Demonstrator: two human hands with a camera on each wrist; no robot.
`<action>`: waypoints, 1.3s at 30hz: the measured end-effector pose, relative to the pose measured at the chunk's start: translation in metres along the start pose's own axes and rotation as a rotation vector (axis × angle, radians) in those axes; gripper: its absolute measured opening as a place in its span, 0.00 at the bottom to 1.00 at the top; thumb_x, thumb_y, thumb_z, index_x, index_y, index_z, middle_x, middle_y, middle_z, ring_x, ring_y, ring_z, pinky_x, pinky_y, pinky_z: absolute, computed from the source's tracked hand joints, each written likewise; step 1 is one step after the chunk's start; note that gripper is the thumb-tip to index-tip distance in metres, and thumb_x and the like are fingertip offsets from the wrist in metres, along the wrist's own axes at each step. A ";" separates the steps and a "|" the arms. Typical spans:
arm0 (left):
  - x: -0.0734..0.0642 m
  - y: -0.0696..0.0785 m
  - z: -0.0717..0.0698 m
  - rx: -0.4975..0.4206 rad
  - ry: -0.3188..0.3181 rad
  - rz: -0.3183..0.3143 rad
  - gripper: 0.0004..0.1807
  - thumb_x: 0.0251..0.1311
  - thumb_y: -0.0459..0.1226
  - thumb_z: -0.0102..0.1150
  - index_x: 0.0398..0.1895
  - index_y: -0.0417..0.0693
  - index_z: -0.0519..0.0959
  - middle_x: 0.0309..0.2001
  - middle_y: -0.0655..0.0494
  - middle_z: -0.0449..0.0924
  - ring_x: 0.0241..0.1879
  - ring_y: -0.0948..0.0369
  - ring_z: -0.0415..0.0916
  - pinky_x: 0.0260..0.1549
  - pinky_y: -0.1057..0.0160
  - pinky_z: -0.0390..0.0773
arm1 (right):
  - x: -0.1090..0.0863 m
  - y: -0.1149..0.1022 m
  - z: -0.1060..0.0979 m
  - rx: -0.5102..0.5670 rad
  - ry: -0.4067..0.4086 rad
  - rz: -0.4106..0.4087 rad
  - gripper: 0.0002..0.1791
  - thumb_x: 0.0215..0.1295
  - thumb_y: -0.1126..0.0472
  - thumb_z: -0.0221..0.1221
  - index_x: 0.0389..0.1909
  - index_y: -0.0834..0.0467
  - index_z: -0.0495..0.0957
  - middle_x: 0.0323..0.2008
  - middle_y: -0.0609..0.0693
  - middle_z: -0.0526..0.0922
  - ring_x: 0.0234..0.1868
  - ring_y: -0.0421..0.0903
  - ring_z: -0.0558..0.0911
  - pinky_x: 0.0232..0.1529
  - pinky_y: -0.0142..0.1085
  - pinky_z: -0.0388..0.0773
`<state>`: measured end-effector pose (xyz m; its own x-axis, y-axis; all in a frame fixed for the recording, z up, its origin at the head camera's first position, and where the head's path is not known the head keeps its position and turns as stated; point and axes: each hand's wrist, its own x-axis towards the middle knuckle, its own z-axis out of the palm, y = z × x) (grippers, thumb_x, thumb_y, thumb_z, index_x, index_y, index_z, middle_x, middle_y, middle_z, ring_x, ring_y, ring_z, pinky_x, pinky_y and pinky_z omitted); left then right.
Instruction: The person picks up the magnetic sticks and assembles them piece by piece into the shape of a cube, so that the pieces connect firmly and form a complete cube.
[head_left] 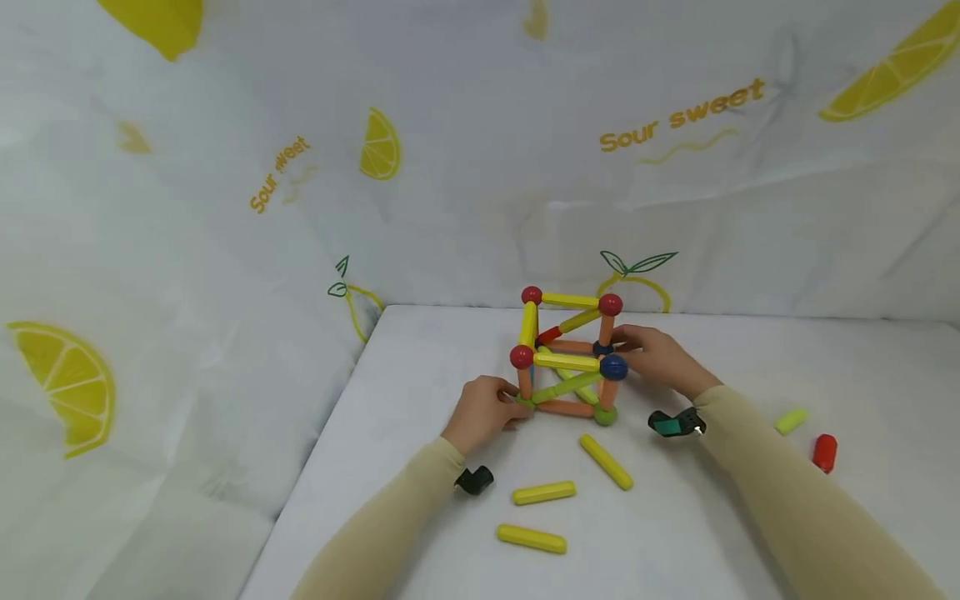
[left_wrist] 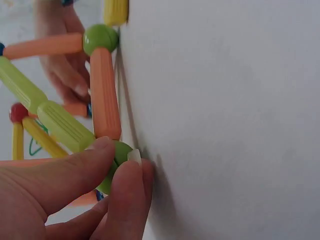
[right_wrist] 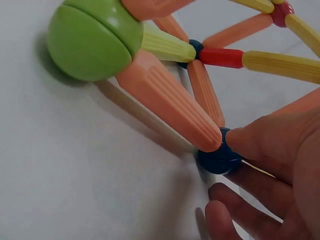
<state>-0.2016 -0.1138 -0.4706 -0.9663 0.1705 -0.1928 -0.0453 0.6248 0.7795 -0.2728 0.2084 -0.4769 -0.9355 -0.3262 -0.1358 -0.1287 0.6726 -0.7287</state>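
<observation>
A box-shaped frame of magnetic rods and balls stands on the white table, with yellow rods (head_left: 566, 362) along its top and orange rods (head_left: 566, 408) at the sides and base. My left hand (head_left: 487, 410) pinches the green ball (left_wrist: 122, 152) at the near left bottom corner between thumb and fingers. At the far right bottom corner, my right hand (head_left: 662, 360) holds a dark blue ball (right_wrist: 220, 162) between thumb and fingers. Another green ball (head_left: 605, 415) forms the near right bottom corner. Red balls (head_left: 522, 357) and a blue ball (head_left: 613, 367) top the frame.
Loose yellow rods (head_left: 531, 538) lie in front of the frame. To the right of my right forearm are a short light-green rod (head_left: 791, 421) and a short red piece (head_left: 825, 452). Behind the table hangs a white sheet (head_left: 465, 225) with lemon prints.
</observation>
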 end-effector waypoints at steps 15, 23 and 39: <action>0.079 -0.001 -0.033 -0.119 -0.117 -0.016 0.29 0.76 0.42 0.63 0.78 0.50 0.74 0.67 0.53 0.85 0.68 0.54 0.82 0.74 0.48 0.76 | -0.060 -0.008 0.029 -0.028 0.091 0.051 0.20 0.72 0.52 0.70 0.58 0.59 0.82 0.47 0.54 0.89 0.49 0.51 0.85 0.52 0.47 0.85; 0.084 -0.007 -0.029 -0.188 -0.198 -0.033 0.37 0.77 0.49 0.63 0.85 0.58 0.64 0.78 0.57 0.75 0.78 0.53 0.72 0.81 0.44 0.65 | -0.068 -0.011 0.042 -0.062 0.147 0.051 0.18 0.72 0.53 0.69 0.56 0.59 0.82 0.43 0.52 0.89 0.44 0.49 0.85 0.46 0.40 0.84; -0.039 -0.008 -0.013 0.265 -0.423 0.249 0.08 0.70 0.48 0.72 0.44 0.58 0.90 0.34 0.71 0.86 0.35 0.71 0.81 0.40 0.70 0.81 | -0.123 0.016 -0.009 -0.200 0.189 0.063 0.18 0.75 0.60 0.63 0.62 0.61 0.81 0.54 0.62 0.87 0.52 0.61 0.85 0.51 0.56 0.88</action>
<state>-0.1666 -0.1351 -0.4615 -0.7511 0.5947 -0.2868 0.2897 0.6872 0.6662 -0.1624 0.2652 -0.4654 -0.9861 -0.1624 -0.0352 -0.1132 0.8113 -0.5735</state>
